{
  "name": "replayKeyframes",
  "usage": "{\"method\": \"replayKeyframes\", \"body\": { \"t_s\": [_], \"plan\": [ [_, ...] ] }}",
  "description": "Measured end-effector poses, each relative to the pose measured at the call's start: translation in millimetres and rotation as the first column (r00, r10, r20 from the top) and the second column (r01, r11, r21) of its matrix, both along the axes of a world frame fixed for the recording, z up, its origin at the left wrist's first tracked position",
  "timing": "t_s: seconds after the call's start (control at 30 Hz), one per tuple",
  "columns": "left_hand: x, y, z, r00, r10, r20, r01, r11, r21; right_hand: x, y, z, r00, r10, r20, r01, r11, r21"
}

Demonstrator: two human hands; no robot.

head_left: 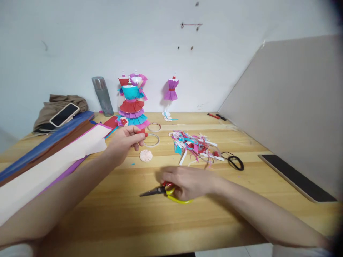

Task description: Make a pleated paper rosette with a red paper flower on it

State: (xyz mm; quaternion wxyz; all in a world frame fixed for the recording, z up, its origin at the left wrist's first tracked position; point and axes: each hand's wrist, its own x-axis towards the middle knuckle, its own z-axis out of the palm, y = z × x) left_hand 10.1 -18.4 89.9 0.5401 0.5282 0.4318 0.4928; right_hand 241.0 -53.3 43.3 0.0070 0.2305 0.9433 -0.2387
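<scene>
My left hand (pixel 125 141) pinches a small red crepe-paper piece (pixel 142 133), perhaps a flower, between thumb and fingertips above the table. Just below it lies a pale pink pleated paper rosette (pixel 146 155). Two tape rolls, a nearer roll (pixel 152 140) and a farther roll (pixel 154 127), rest beyond my fingertips. My right hand (pixel 184 182) is closed on the handles of scissors (pixel 158 191) at the table's middle. Their dark blades point left, and the handles are yellow; a bit of red shows under my fingers. My palm hides part of the handles.
Colourful paper scraps (pixel 191 144) and a black hair tie (pixel 235 162) lie right of centre. Paper-dressed mannequins (pixel 131 96) and a flask (pixel 103 96) stand along the wall. Paper sheets (pixel 66 150) and a phone (pixel 64 115) are left; a black-topped slab (pixel 297 176) lies right.
</scene>
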Motion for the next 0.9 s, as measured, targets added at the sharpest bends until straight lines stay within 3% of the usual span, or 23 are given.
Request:
{"method": "replayKeyframes", "body": {
  "t_s": [0.03, 0.1, 0.17, 0.23, 0.33, 0.37, 0.43, 0.53, 0.67, 0.77, 0.9],
  "plan": [
    [-0.5, 1.9, 4.2, 1.000, -0.005, -0.009, 0.005, 1.000, 0.016, 5.4, 5.3, 1.8, 0.999, -0.001, -0.040, -0.006, 0.985, -0.170],
    [-2.1, 6.3, 12.8, 0.999, -0.021, -0.044, 0.023, 0.999, 0.038, 19.7, 15.9, 6.1, 0.990, -0.073, -0.121, 0.003, 0.867, -0.498],
    [-2.6, 11.3, 20.9, 0.995, -0.053, -0.089, 0.057, 0.998, 0.039, 33.5, 25.9, 10.9, 0.935, -0.231, -0.268, 0.007, 0.769, -0.640],
    [0.0, 16.5, 28.0, 0.987, -0.099, -0.123, 0.105, 0.994, 0.041, 41.2, 35.7, 17.1, 0.851, -0.333, -0.406, -0.038, 0.732, -0.681],
    [11.3, 24.5, 37.8, 0.971, -0.198, -0.134, 0.207, 0.977, 0.060, 37.4, 50.0, 31.3, 0.655, -0.507, -0.560, 0.002, 0.743, -0.669],
    [16.4, 27.1, 41.1, 0.964, -0.235, -0.126, 0.245, 0.967, 0.069, 33.3, 54.3, 37.1, 0.602, -0.508, -0.616, -0.009, 0.767, -0.641],
    [26.8, 32.2, 47.9, 0.944, -0.310, -0.112, 0.320, 0.943, 0.085, 24.6, 61.0, 48.1, 0.553, -0.468, -0.689, -0.049, 0.808, -0.587],
    [38.0, 40.0, 55.7, 0.917, -0.381, -0.122, 0.394, 0.912, 0.112, 15.8, 65.9, 55.9, 0.491, -0.458, -0.741, 0.044, 0.862, -0.505],
    [41.0, 50.1, 56.5, 0.910, -0.387, -0.147, 0.408, 0.897, 0.167, 17.2, 69.7, 47.2, 0.505, -0.377, -0.777, 0.120, 0.921, -0.370],
    [38.5, 54.3, 53.6, 0.909, -0.381, -0.170, 0.408, 0.897, 0.171, 24.2, 73.5, 39.4, 0.567, -0.375, -0.734, 0.111, 0.917, -0.383],
    [36.5, 54.9, 51.9, 0.893, -0.413, -0.179, 0.438, 0.889, 0.133, 31.3, 76.6, 39.3, 0.587, -0.386, -0.712, 0.103, 0.908, -0.407]
  ]
}}
